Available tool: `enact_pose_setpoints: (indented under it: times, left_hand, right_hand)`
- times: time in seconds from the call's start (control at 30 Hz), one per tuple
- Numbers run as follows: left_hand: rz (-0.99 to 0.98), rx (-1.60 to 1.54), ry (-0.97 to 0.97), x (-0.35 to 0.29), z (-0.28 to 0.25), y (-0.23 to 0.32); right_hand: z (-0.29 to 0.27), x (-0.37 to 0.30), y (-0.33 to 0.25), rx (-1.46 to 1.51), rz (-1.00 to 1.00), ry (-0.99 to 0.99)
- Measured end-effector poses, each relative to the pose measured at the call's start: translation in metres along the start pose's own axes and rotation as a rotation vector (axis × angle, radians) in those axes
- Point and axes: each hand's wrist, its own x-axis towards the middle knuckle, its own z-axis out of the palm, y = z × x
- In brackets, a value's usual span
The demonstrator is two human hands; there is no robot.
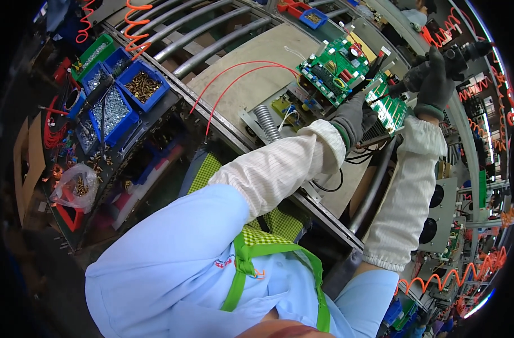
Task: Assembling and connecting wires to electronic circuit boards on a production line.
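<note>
My right hand (436,84), in a dark grey glove, is wrapped round a black power screwdriver (457,61). The tool lies nearly level, its front end pointing left toward a green circuit board assembly (338,66). My left hand (351,119), gloved the same way, is at the near edge of that assembly with its fingers curled in. What those fingers pinch is hidden. A second green board section (390,110) sits between my hands, close to the driver's tip. Two red wires (234,66) arc leftward from the assembly, and a coiled grey hose (266,122) lies beside it.
Blue bins hold brass screws (142,87) and silver screws (115,112) at the left. A plastic bag (77,187) of screws is nearer me. Metal rollers (203,34) run behind the base board (229,93). Orange coiled hoses (136,25) hang on both sides.
</note>
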Motion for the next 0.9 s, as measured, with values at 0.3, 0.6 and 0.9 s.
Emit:
enact_pose_setpoints:
  times: [0.3, 0.6, 0.9]
  left_hand:
    - [-0.004, 0.051, 0.021, -0.006, -0.001, 0.003]
    - [-0.058, 0.164, -0.018, -0.013, -0.001, 0.011]
    - [-0.35, 0.685, -0.531, -0.133, -0.024, 0.051]
  right_hand:
    - [-0.001, 0.0, 0.0, -0.057, 0.017, -0.057]
    - [0.005, -0.005, -0.013, -0.132, -0.304, 0.016]
    - [-0.151, -0.209, -0.128, -0.622, 0.087, 0.017]
